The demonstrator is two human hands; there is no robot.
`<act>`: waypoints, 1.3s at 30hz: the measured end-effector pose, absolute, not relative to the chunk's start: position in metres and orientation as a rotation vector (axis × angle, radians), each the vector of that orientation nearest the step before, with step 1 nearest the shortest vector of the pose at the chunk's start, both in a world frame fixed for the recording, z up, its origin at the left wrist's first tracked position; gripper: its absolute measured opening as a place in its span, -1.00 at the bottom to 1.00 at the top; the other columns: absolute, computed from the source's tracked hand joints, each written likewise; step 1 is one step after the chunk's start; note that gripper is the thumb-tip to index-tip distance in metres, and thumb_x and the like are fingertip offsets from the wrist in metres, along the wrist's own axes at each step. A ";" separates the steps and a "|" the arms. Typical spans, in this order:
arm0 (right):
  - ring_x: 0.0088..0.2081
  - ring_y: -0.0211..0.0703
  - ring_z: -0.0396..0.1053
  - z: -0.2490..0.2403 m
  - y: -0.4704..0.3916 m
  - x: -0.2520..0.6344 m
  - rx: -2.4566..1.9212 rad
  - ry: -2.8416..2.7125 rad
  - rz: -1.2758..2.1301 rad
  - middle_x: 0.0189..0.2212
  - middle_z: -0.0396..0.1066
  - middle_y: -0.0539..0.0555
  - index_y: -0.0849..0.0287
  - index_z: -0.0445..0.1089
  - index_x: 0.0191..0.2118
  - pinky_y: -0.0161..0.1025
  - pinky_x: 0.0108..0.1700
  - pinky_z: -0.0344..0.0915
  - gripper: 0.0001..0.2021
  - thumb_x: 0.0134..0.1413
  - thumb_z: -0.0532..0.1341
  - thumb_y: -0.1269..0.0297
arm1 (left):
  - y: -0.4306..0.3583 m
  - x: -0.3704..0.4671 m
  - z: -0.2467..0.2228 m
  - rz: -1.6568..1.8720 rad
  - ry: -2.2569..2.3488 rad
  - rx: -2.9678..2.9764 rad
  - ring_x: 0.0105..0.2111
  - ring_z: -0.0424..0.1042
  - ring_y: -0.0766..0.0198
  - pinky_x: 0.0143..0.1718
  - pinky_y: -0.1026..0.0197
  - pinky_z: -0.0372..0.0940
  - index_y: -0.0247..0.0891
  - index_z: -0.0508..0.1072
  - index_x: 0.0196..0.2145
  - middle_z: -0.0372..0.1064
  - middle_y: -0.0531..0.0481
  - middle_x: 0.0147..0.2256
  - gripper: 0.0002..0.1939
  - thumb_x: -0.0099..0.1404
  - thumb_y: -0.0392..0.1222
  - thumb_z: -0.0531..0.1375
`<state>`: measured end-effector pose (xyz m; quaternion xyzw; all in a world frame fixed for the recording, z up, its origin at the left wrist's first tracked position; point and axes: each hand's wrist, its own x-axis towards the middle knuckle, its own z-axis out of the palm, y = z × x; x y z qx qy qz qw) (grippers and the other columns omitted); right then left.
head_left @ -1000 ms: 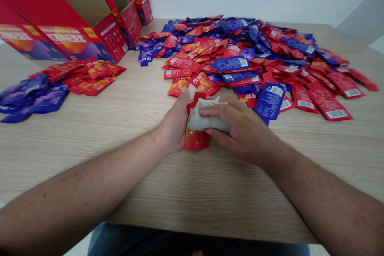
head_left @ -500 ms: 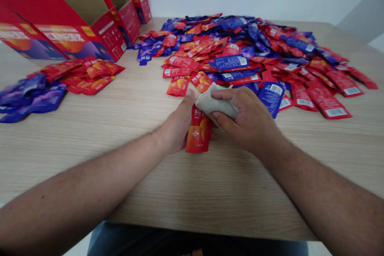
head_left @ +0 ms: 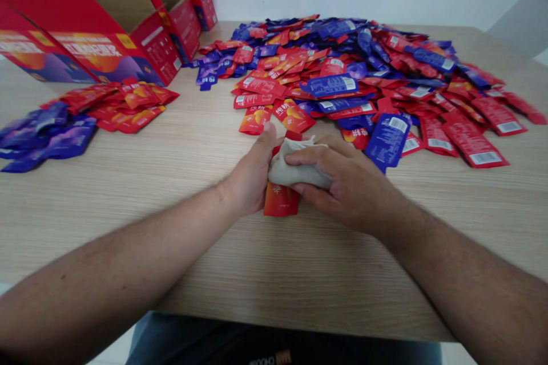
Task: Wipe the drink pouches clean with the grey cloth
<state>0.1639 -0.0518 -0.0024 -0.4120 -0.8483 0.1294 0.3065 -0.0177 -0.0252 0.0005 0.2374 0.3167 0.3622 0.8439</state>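
Head view (sole view); all places given from the large heap of pouches.

Item: one red-orange pouch, held in front of the heap's near edge, somewhat left of its middle. Lower end and a small piece of the top end visible; the middle lies beneath cloth.

Item: left hand, in front of the heap, left of its middle. Partly closed, thumb up along the pouch's left side; it has hold of the pouch. Fingers behind the pouch hidden.

Item: right hand, in front of the heap, near its middle. Fingers curled round a bunched grey cloth, which rests on the pouch's face; apparently a wiping step.

Item: blue pouch, barcode side up, at the heap's near edge.

Item: small red pile, left of the heap, well apart from it.

Item: small purple pile, left of the heap, beyond the red pile.

Item: open red cartons, left of the heap, toward its far side.

Item: wooden table, beneath the heap and reaching well in front of it.

Handling note (judgement): support the pouch from behind, press lightly so the film does not crease, cover the ends as well as the middle, and keep loose cloth folds from catching the top end.
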 end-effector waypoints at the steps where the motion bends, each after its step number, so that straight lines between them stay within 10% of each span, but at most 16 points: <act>1: 0.00 0.16 0.51 -0.003 -0.052 0.164 -1.121 -2.232 0.327 0.02 0.55 0.20 0.07 0.53 0.15 0.07 0.01 0.46 -0.65 0.28 0.31 0.21 | -0.025 -0.017 0.001 0.770 0.659 0.489 -0.17 0.69 -0.01 -0.19 0.07 0.54 -0.33 0.60 0.10 0.66 -0.23 -0.24 -0.23 0.62 0.28 -0.21; 12: -0.06 -0.03 0.51 0.009 -0.068 0.157 -0.925 -2.517 0.583 0.01 0.53 0.14 0.01 0.59 0.09 -0.13 -0.05 0.45 -0.62 0.17 0.35 0.46 | -0.021 -0.027 0.001 0.714 0.739 0.491 -0.51 0.56 0.15 -0.43 0.17 0.45 -0.29 0.51 0.10 0.55 -0.09 -0.44 -0.29 0.60 0.32 -0.17; 39: -0.02 0.15 0.50 -0.001 -0.037 0.179 -1.192 -2.178 0.081 -0.06 0.56 0.16 0.00 0.52 0.17 0.13 0.03 0.47 -0.63 0.26 0.30 0.24 | -0.023 -0.024 -0.013 0.693 0.745 0.626 -0.42 0.59 0.18 -0.37 0.20 0.51 -0.29 0.55 0.09 0.60 -0.15 -0.33 -0.23 0.51 0.46 -0.05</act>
